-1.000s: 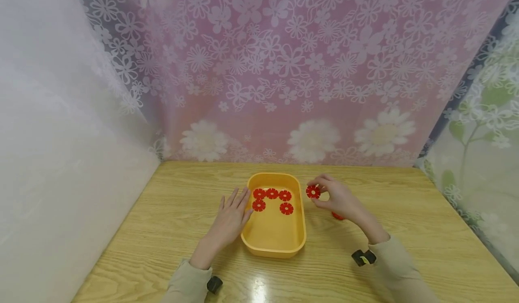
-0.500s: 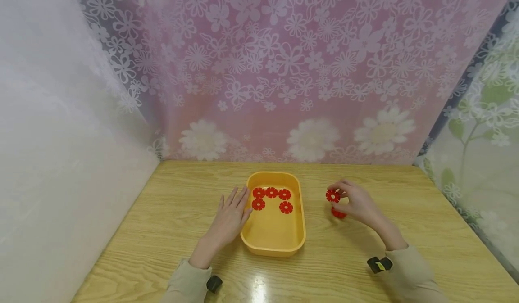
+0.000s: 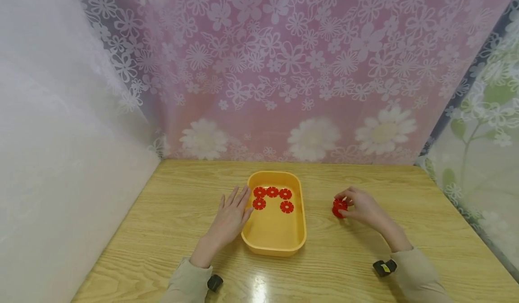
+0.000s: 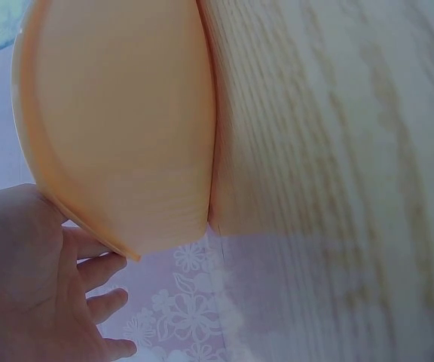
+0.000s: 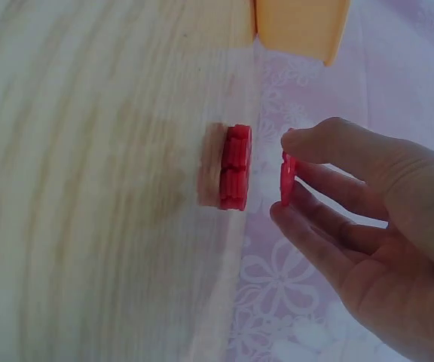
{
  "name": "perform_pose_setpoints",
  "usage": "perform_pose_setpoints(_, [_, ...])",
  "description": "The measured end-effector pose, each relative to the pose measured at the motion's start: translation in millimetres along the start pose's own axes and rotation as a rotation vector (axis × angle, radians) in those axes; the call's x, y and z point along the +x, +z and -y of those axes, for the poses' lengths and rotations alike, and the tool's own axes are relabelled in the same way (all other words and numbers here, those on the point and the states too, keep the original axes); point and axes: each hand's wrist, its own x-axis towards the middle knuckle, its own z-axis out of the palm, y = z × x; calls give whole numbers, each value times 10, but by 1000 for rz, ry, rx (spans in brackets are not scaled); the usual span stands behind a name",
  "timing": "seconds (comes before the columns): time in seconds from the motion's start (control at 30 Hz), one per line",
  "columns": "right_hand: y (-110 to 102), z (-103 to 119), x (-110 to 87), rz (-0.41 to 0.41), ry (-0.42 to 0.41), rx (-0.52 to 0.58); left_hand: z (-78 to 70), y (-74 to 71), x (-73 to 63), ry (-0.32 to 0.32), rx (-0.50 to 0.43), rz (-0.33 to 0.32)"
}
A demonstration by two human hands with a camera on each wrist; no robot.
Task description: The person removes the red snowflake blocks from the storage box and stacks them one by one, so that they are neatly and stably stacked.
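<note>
My right hand (image 3: 363, 210) pinches a red notched disc (image 5: 287, 178) with a small centre hole between thumb and fingers. The disc is close above a short stack of red discs (image 5: 236, 167) on the table, with a gap between them in the right wrist view. My left hand (image 3: 230, 217) rests on the left rim of the yellow tray (image 3: 273, 251), its fingers straight; in the left wrist view the fingers (image 4: 104, 271) lie along the rim. Inside the tray several red discs (image 3: 272, 192) lie flat, a row at the far end with others just below it.
The wood-grain table (image 3: 194, 181) carries the tray in the middle and the disc stack to its right. A pink flowered curtain (image 3: 259, 69) stands along the back edge, with a white sheet (image 3: 81, 136) on the left and a leaf-patterned one (image 3: 482, 159) on the right.
My right hand has moved right and toward me with the red disc, from beside the tray to over the stack. My left hand has stayed on the tray rim.
</note>
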Motion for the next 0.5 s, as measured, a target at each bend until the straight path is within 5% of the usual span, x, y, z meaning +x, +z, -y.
perform_pose_setpoints(0.5, [39, -38, -38, 83, -22, -21, -25, -31, -3, -5, -2, 4])
